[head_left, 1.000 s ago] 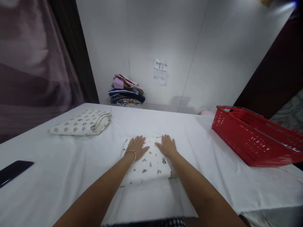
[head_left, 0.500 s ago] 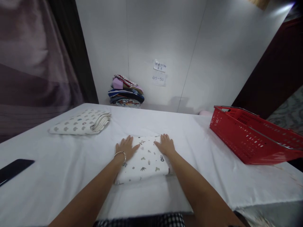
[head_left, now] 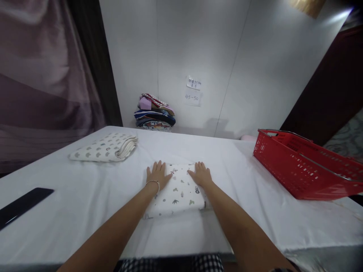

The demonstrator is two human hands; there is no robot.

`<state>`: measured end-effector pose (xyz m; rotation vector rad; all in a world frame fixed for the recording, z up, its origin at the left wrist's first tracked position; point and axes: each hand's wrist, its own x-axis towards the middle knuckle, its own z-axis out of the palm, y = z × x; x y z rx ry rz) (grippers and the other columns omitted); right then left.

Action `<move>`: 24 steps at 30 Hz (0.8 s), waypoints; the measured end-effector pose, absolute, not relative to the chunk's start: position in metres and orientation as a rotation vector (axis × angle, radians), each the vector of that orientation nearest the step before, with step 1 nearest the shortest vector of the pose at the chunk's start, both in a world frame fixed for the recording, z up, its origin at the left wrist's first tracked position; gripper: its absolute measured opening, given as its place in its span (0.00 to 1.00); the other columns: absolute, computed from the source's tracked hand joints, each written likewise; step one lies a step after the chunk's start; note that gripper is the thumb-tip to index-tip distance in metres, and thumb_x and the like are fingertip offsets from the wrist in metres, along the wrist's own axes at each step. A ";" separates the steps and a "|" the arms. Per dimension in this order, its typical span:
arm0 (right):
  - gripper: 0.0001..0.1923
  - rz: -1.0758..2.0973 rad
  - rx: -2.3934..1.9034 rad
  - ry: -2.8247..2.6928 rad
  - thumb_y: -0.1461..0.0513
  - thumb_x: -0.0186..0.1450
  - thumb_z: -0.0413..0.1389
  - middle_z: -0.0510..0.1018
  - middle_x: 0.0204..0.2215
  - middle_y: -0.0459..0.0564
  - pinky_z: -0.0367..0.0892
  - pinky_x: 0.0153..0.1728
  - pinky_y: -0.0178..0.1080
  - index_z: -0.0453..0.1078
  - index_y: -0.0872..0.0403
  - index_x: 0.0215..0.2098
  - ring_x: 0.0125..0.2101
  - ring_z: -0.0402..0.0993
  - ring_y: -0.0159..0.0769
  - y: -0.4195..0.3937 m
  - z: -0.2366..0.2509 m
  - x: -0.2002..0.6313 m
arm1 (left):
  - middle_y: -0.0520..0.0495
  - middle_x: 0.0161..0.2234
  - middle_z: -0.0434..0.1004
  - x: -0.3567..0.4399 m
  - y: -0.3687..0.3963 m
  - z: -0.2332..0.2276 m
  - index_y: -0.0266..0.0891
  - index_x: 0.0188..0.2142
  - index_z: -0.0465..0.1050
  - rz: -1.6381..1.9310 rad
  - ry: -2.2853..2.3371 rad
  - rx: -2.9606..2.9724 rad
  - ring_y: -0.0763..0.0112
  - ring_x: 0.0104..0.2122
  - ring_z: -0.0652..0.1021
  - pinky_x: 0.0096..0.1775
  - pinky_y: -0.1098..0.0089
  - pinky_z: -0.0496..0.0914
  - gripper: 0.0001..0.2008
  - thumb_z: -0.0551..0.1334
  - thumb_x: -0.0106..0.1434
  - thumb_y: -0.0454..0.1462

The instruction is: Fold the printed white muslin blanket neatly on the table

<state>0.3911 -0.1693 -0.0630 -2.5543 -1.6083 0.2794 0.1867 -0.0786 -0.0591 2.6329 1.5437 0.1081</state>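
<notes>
A folded white cloth [head_left: 178, 194] printed with small grey-green figures lies flat on the table in front of me. My left hand [head_left: 158, 175], with a bracelet at the wrist, rests flat on its far left corner, fingers stretched out. On the far right corner lies my right hand [head_left: 200, 174], also flat with the fingers extended. Neither hand grips the cloth; both press on it from above. To the left, a thicker folded cloth [head_left: 104, 147] with grey printed motifs shows its layered edge.
The table [head_left: 232, 158] wears a white cover. On the right stands a red plastic basket [head_left: 300, 170]; at the left edge lies a dark flat object [head_left: 25, 204] like a phone. A pile of folded fabrics [head_left: 154, 113] sits behind the table by the wall.
The whole view has shifted slightly, so everything appears a little further right. Both hands stay flat on the printed cloth, which looks the same.
</notes>
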 end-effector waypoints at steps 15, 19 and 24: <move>0.40 0.220 -2.579 -1.631 0.42 0.61 0.33 0.37 0.63 0.55 0.29 0.56 0.52 0.38 0.58 0.63 0.61 0.27 0.43 -0.164 -0.050 0.383 | 0.47 0.63 0.39 0.201 -0.091 -0.073 0.37 0.61 0.45 0.122 1.278 2.733 0.58 0.61 0.41 0.58 0.51 0.38 0.40 0.38 0.57 0.59; 0.38 0.082 -2.314 -1.869 0.43 0.62 0.32 0.37 0.63 0.51 0.27 0.57 0.47 0.40 0.55 0.63 0.62 0.27 0.38 -0.165 -0.056 0.365 | 0.47 0.63 0.39 0.201 -0.092 -0.072 0.36 0.61 0.45 0.116 1.288 2.723 0.59 0.61 0.41 0.58 0.52 0.38 0.40 0.38 0.57 0.58; 0.37 0.265 -2.267 -1.930 0.43 0.63 0.30 0.38 0.63 0.48 0.29 0.58 0.45 0.42 0.54 0.63 0.62 0.30 0.36 -0.171 -0.064 0.354 | 0.47 0.63 0.41 0.201 -0.093 -0.072 0.39 0.61 0.48 0.139 1.275 2.729 0.60 0.61 0.43 0.58 0.53 0.39 0.35 0.41 0.59 0.55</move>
